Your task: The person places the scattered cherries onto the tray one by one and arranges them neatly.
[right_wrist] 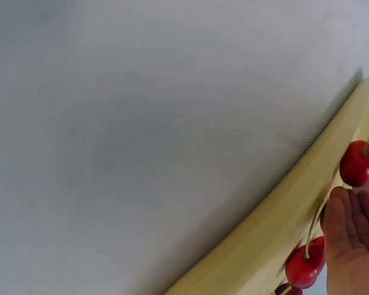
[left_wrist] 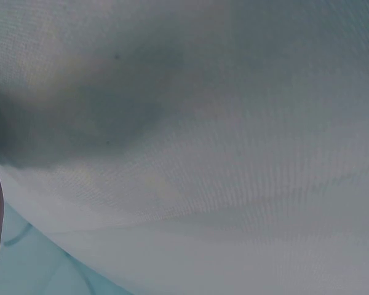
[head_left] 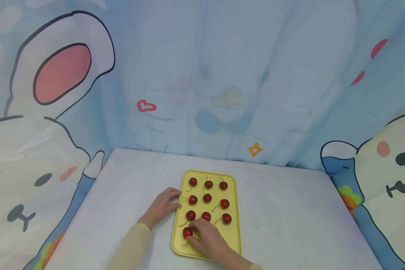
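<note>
On the white table lies a yellow tray [head_left: 234, 236] bearing rows of red cherries with stems. My right hand [head_left: 209, 238] reaches over its near end, pinching the nearest-left cherry [head_left: 187, 233] between thumb and forefinger. That cherry [right_wrist: 357, 163] sits by the thumb in the right wrist view, other fingers [right_wrist: 337, 227] extended below. Partly behind the right hand is another cherry [head_left: 206, 216]. My left hand [head_left: 162, 205] touches the tray's left rim with fingertips and thumb. Only a dark skin-toned sliver of it shows in the left wrist view.
White cloth covers the table [head_left: 290, 217] on both sides of the tray. A blue curtain [head_left: 202, 75] with cartoon animals hangs behind and at the sides. More cherries, such as one at the far left [head_left: 193, 182], lie along the tray.
</note>
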A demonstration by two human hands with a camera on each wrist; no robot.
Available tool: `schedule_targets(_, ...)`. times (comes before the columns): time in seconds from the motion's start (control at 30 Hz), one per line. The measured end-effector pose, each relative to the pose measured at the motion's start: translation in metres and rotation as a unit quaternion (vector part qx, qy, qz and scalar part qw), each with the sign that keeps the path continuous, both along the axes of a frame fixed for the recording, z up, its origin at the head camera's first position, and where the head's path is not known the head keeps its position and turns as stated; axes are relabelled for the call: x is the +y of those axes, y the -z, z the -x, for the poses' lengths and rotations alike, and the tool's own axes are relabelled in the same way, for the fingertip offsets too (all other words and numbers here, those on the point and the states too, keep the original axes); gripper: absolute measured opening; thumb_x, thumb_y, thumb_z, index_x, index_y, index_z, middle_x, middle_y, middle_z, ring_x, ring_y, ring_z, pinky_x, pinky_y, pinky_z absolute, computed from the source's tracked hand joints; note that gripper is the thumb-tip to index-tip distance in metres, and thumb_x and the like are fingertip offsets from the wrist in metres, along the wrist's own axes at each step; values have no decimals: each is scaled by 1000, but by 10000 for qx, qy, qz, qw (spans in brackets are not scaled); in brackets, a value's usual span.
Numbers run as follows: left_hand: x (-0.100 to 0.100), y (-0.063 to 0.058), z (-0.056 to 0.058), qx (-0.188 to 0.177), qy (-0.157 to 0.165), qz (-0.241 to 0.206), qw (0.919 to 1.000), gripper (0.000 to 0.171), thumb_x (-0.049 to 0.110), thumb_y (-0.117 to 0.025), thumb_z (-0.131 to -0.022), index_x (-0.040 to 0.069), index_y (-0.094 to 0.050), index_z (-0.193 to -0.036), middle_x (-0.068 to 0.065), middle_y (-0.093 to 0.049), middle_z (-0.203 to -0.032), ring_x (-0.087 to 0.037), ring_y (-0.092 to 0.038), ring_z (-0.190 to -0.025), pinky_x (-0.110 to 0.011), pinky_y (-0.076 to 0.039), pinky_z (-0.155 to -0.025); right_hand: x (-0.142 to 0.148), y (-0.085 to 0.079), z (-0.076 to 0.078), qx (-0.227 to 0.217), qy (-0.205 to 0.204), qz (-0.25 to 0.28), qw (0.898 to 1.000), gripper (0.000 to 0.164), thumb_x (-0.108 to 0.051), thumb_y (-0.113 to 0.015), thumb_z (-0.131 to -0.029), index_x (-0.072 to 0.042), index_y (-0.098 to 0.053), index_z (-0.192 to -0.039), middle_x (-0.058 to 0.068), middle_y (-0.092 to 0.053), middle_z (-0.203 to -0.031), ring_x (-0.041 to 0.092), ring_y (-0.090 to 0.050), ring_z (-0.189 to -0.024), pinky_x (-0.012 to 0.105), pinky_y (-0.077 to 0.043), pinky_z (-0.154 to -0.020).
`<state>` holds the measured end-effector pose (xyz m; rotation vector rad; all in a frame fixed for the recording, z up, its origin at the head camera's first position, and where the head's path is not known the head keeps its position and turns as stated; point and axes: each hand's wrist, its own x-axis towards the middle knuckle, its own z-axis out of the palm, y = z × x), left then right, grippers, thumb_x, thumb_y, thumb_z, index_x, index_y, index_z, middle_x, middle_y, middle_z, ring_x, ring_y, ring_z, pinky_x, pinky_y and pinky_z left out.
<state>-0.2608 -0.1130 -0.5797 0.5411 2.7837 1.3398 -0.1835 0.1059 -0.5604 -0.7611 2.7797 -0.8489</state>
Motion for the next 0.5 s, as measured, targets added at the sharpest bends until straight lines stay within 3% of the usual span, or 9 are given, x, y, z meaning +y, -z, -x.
schedule_targets(0.2, -1, 2, 1, 55, 36, -14, 10000, 39, 13, -73, -87, -2, -63, -122, -11, -59, -122, -30, -55, -119, -46, -43, -106, 12, -7, 3, -58, 292, 278, 9992, 26, -28, -69, -91, -12, -67, -111, -7, -64, -105, 6, -58, -92, 28, -55, -80)
schedule_targets(0.33, -1, 4, 1, 84, 102, -20, 9999, 39, 13, -73, -87, -2, -63, -122, -12, -59, -121, -31, -55, -118, -47, -43, -105, 28, -12, 10, 276, 569, 580, 9963, 19, -23, -65, -94, -12, -67, -110, -7, -63, -102, 9, -60, -92, 29, -56, -80)
schedule_targets(0.5, -1, 4, 1, 75, 87, -27, 9999, 40, 13, -73, -87, -2, -63, -122, -11, -59, -121, -30, -55, -118, -46, -43, -105, 57, -19, 26, 797, 1252, 769, 9859, 19, -17, -65, -95, -9, -66, -111, -4, -65, -103, 12, -64, -93, 30, -57, -79)
